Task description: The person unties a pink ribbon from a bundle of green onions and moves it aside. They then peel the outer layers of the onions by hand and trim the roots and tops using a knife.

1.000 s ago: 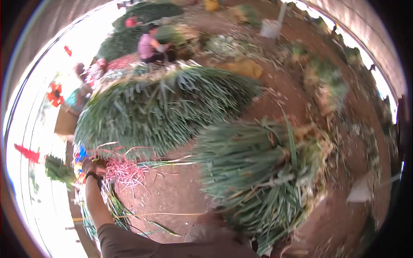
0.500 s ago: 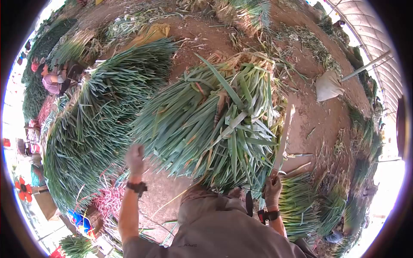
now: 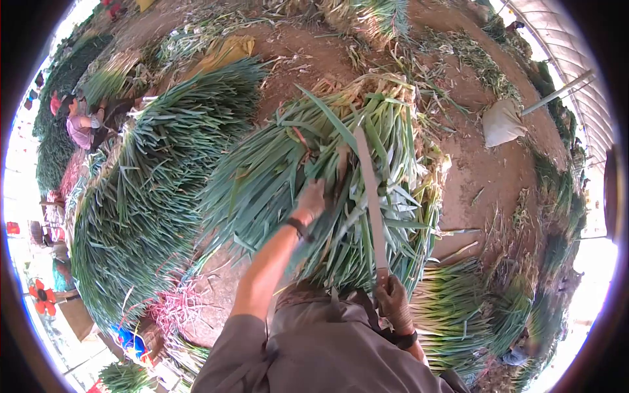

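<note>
A large heap of green onions [image 3: 262,190] lies in front of me, leaves toward me and to the left, pale root ends at the far right. My left hand [image 3: 312,200], in a light glove, is over the middle of the leaves, fingers apart and partly blurred; I see nothing held in it. My right hand [image 3: 394,302], gloved too, grips the handle of a long, flat-bladed knife [image 3: 371,190]. Its blade points away from me, above the right part of the heap. Broad loose leaves lie across the top of the onions.
A long bank of green onions [image 3: 157,170] stands to the left, with a person [image 3: 80,124] seated beyond it. Pink ties [image 3: 175,306] lie at lower left. More onions [image 3: 452,301] lie at right, and a pale sack [image 3: 502,124] sits on the dirt floor.
My left hand has moved right and forward from beside the heap to over its leaves. My right hand has brought the knife leftward, from the heap's right side to above it.
</note>
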`<move>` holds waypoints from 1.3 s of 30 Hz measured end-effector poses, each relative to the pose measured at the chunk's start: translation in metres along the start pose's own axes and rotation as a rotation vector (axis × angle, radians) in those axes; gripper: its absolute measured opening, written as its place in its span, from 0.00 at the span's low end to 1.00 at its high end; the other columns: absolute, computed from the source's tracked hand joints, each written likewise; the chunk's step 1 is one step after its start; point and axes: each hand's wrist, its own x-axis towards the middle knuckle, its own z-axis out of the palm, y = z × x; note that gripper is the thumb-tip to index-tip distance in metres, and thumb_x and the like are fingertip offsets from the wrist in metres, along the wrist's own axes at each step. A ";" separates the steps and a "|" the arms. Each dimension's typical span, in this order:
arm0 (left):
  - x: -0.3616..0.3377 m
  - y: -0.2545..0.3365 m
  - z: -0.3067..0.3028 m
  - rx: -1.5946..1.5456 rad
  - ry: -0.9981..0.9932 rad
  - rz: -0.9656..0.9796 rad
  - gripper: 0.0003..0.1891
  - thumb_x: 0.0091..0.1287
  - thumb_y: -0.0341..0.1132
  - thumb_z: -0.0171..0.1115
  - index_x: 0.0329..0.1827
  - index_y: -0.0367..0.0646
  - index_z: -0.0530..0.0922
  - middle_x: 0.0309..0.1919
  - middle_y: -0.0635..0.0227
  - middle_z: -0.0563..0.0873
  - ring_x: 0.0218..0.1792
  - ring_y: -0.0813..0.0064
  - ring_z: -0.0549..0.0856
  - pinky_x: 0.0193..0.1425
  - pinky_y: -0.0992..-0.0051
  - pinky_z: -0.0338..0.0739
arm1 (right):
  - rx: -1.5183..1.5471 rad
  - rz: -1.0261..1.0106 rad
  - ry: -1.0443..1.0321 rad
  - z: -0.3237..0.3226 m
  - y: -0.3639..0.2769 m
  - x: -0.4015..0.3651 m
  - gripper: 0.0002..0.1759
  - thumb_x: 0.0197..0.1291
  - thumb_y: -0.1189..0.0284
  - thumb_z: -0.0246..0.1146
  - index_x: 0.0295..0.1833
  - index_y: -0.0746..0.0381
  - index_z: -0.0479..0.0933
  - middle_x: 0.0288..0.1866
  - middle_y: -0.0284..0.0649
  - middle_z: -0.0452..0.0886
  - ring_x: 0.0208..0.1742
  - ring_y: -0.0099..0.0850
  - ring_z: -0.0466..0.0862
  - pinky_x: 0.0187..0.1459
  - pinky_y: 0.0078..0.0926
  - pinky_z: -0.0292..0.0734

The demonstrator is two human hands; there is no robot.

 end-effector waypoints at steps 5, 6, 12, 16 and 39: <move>-0.035 0.043 0.053 0.123 -0.008 0.032 0.26 0.61 0.27 0.62 0.65 0.38 0.73 0.55 0.46 0.78 0.53 0.43 0.83 0.55 0.52 0.84 | -0.068 -0.163 -0.171 0.013 -0.034 0.019 0.16 0.70 0.65 0.65 0.48 0.68 0.74 0.34 0.35 0.80 0.32 0.23 0.78 0.34 0.25 0.76; -0.040 0.048 0.058 0.131 0.002 0.021 0.24 0.65 0.31 0.62 0.65 0.39 0.74 0.55 0.49 0.79 0.52 0.45 0.84 0.52 0.53 0.86 | 0.028 -0.099 -0.219 0.023 -0.043 0.026 0.15 0.71 0.65 0.65 0.49 0.68 0.74 0.34 0.35 0.79 0.31 0.22 0.78 0.33 0.24 0.76; -0.041 0.051 0.027 0.250 -0.098 -0.129 0.23 0.71 0.38 0.60 0.66 0.41 0.72 0.53 0.50 0.81 0.48 0.47 0.89 0.48 0.56 0.88 | 0.410 0.059 -0.336 0.074 -0.085 0.059 0.14 0.74 0.66 0.63 0.49 0.65 0.69 0.34 0.33 0.77 0.22 0.21 0.79 0.22 0.21 0.77; -0.036 0.039 0.020 0.185 -0.087 -0.200 0.21 0.72 0.38 0.59 0.66 0.41 0.72 0.54 0.51 0.82 0.47 0.49 0.90 0.49 0.56 0.88 | 0.245 -0.046 -0.291 0.079 -0.088 0.065 0.15 0.74 0.67 0.63 0.53 0.67 0.69 0.34 0.33 0.77 0.25 0.17 0.77 0.25 0.18 0.74; -0.192 0.092 -0.145 0.335 0.144 0.651 0.33 0.59 0.37 0.70 0.70 0.48 0.76 0.70 0.60 0.78 0.64 0.56 0.82 0.59 0.60 0.76 | 0.393 -0.049 -0.593 0.113 -0.086 0.070 0.17 0.77 0.66 0.60 0.56 0.71 0.74 0.46 0.34 0.81 0.46 0.22 0.80 0.50 0.25 0.80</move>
